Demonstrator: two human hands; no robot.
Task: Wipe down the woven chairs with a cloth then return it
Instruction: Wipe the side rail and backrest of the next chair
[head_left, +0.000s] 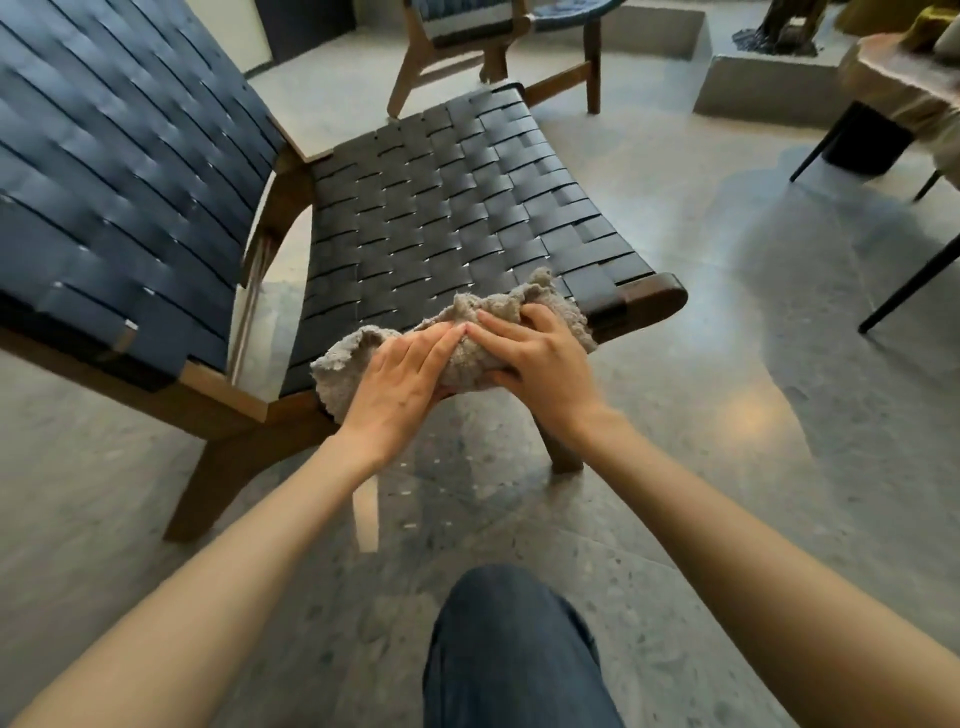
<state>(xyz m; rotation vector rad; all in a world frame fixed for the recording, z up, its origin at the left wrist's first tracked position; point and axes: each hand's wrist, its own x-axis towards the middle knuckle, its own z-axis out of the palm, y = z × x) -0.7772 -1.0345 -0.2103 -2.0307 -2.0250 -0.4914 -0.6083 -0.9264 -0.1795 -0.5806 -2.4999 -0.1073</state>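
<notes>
Nubby grey terry cloth (467, 338); matt woven-strap chair (441, 208), smooth wood frame; glossy speckled floor (727, 467).
</notes>
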